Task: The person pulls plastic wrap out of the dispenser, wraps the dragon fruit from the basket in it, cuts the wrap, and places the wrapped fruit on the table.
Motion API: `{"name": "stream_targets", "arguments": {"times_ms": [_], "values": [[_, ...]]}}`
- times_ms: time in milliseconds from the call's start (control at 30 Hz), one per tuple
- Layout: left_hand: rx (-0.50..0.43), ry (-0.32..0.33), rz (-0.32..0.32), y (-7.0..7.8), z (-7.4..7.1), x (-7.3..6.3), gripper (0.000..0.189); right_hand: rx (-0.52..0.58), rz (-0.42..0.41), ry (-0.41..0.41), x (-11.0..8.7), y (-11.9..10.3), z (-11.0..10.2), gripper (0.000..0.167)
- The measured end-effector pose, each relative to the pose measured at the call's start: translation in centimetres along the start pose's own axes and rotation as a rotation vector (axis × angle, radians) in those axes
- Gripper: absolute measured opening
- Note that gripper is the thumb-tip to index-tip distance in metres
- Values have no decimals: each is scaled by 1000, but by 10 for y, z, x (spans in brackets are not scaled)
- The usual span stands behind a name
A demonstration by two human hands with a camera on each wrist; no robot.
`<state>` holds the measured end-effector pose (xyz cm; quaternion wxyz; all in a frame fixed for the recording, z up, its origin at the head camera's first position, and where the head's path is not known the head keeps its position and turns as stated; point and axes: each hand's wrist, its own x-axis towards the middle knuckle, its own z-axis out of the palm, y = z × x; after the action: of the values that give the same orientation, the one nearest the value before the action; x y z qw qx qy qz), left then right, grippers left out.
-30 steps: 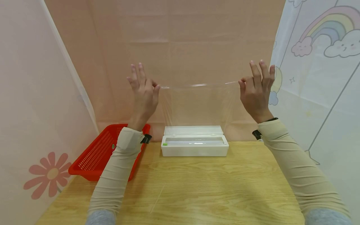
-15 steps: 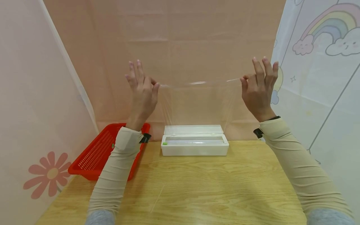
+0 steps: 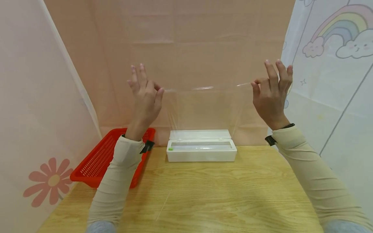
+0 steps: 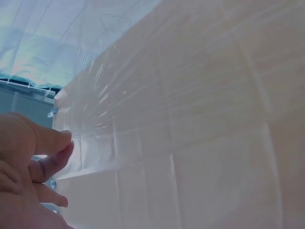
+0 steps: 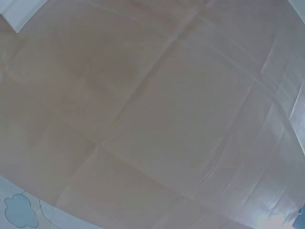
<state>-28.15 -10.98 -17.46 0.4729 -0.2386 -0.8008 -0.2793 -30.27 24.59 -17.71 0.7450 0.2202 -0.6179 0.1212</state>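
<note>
A sheet of clear cling film (image 3: 204, 103) stretches upright from a white dispenser box (image 3: 201, 156), its top edge spanning the space between both hands. My left hand (image 3: 144, 97) pinches one top corner between thumb and forefinger, the other fingers raised. The opposite corner is pinched the same way by my right hand (image 3: 271, 97). In the left wrist view, creases in the film (image 4: 102, 95) fan out from the pinching fingertips (image 4: 64, 138). The right wrist view does not show the right hand. The box's lid (image 3: 200, 134) is lifted at the back, and a green slider (image 3: 170, 149) sits at its left end.
A red plastic basket (image 3: 96, 161) stands on the left of the wooden table (image 3: 204, 194), partly behind the left forearm. A peach cloth (image 3: 204, 26) hangs behind the box, with printed curtains (image 3: 335, 90) at the sides.
Both hands have drifted slightly apart, the left one leftward and the right one rightward, still pinching the cling film. The box and basket have stayed in place.
</note>
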Motion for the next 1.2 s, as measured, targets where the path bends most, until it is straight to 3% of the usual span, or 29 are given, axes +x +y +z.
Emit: {"name": "stream_targets", "arguments": {"times_ms": [133, 367, 667, 767, 867, 967, 1100, 1200], "values": [[9, 6, 24, 2, -5, -5, 20, 1, -19, -5, 1, -5, -7, 53], [42, 19, 134, 1, -14, -23, 30, 40, -74, 28, -1, -16, -21, 49], [58, -1, 262, 12, -39, -75, 17, 141, -209, 45, -13, -38, -58, 42], [50, 19, 289, 18, -45, -91, 15, 168, -256, 67, -16, -44, -72, 40], [66, 51, 352, 24, -49, -104, 21, 196, -290, 98, -18, -52, -84, 39], [75, 64, 459, 28, -51, -115, 31, 218, -324, 132, -20, -60, -99, 40], [48, 39, 567, 29, -56, -125, 36, 241, -362, 163, -26, -72, -118, 42], [30, 21, 609, 30, -60, -135, 36, 261, -367, 163, -32, -82, -131, 42]]}}
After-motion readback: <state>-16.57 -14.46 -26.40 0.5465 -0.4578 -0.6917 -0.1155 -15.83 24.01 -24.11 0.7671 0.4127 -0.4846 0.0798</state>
